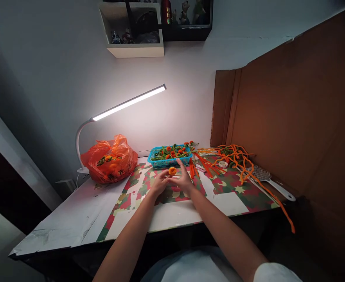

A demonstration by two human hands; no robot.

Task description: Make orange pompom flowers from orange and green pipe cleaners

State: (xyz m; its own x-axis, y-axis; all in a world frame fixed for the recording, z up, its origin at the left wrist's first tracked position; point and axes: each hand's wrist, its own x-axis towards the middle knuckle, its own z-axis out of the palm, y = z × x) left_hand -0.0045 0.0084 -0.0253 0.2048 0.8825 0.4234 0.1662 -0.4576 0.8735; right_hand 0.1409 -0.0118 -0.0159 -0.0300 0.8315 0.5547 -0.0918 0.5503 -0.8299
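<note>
Between my two hands, just above the table, is a small orange pompom-like flower. My left hand is closed, its fingertips pinching the flower from the left and below. My right hand is close on the other side, forefinger stretched up and thumb pointing left, with a gap between them; its other fingers are partly hidden. Right behind the hands stands a blue plastic basket heaped with green stems and orange flowers. Thin orange strips lie to the right of the basket.
An orange plastic bag with flowers stands at left, beside a lit desk lamp. Fuzzy orange cords and a white-handled brush lie at right by a cardboard panel. Wall shelves hang above.
</note>
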